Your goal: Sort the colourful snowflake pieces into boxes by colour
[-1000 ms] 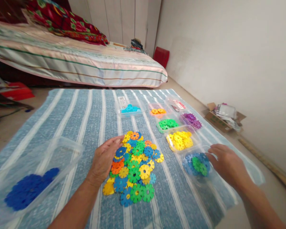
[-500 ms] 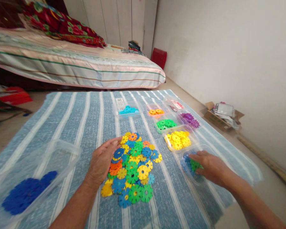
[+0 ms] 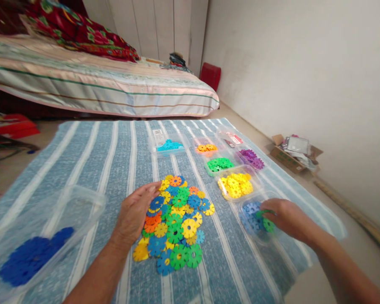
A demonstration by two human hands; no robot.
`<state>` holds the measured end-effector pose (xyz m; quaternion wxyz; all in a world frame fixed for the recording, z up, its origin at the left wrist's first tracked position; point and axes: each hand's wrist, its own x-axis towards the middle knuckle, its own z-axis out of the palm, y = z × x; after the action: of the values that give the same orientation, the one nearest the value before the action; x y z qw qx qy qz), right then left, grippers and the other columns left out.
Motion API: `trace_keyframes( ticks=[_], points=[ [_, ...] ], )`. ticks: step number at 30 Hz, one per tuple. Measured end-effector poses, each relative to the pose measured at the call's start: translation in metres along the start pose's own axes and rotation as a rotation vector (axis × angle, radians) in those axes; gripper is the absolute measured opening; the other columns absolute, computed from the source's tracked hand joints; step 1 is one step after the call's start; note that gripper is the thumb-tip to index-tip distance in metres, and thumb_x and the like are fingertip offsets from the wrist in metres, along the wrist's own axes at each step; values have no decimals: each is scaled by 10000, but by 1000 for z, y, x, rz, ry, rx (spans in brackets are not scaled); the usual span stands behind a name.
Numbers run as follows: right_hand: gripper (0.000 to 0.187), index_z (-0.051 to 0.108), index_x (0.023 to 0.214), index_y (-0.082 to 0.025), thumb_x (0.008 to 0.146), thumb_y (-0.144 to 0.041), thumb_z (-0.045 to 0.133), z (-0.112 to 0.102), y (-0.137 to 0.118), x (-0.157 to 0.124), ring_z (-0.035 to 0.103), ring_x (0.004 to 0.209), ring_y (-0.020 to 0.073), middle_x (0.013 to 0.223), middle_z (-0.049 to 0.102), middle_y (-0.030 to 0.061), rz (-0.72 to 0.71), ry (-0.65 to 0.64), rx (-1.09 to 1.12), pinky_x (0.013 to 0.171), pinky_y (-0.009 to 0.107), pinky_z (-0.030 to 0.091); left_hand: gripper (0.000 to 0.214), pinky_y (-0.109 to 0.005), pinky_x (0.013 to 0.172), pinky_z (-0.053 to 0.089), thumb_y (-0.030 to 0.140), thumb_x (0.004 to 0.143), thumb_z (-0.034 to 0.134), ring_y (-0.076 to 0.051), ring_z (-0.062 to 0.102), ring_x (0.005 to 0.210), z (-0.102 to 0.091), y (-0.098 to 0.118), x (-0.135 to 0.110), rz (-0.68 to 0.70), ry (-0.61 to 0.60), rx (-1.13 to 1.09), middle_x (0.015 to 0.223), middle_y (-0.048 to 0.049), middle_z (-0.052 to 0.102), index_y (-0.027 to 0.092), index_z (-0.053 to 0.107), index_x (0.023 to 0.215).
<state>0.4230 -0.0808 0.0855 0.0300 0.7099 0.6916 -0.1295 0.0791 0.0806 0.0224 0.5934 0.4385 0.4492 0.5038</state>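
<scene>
A heap of flat plastic snowflake discs [image 3: 177, 219] in blue, green, yellow and orange lies on a blue striped mat [image 3: 120, 152]. My left hand [image 3: 136, 213] rests flat on the heap's left side, fingers stretched out. My right hand [image 3: 283, 217] reaches into a clear tub of light-blue discs [image 3: 251, 217] at the right, its fingers pinched on green discs [image 3: 267, 223] inside the tub.
More clear tubs stand on the mat: yellow discs [image 3: 236, 185], green [image 3: 220, 164], purple [image 3: 252, 157], orange [image 3: 205, 147], turquoise [image 3: 168, 145], and dark blue [image 3: 31, 255] at near left. A bed [image 3: 98, 84] lies behind, a cardboard box [image 3: 293, 152] by the wall.
My right hand moved from beside the light-blue tub down into it and closed on the green discs, drawing them toward the tub's right side. My left hand stayed on the heap.
</scene>
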Motion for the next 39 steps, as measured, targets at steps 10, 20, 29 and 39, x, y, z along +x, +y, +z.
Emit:
trace_keyframes(
  ticks=[10,20,29,39],
  points=[
    [268,662,899,-228,896,-360,429,-21,-51,-9,618,778,151,836,677,23,-176,194,398,699,247,472,415,-371,983,420,459,674,677,-242,590,1052,-4,-1,-1,-3,-28,41,1056,-73,685,170,674,972],
    [245,652,924,-217,919,-264,411,2,-114,26,608,777,123,847,673,21,-473,232,535,693,220,454,412,-349,938,452,467,674,679,-245,591,1047,-8,-6,1,5,-24,34,1053,-77,686,170,679,960],
    [268,652,1021,-216,847,-309,471,-39,-64,107,634,811,186,949,698,50,-137,618,193,727,291,460,427,-382,956,437,458,677,678,-259,586,1053,-8,-5,0,-3,-26,35,1062,-84,681,166,671,987],
    [187,672,829,-241,780,-206,495,-51,-29,35,624,699,168,744,685,19,-1,-56,-210,601,246,377,420,-430,1001,404,474,656,683,-274,586,1052,-3,0,1,-22,-14,39,1046,-81,687,173,678,948]
  ],
)
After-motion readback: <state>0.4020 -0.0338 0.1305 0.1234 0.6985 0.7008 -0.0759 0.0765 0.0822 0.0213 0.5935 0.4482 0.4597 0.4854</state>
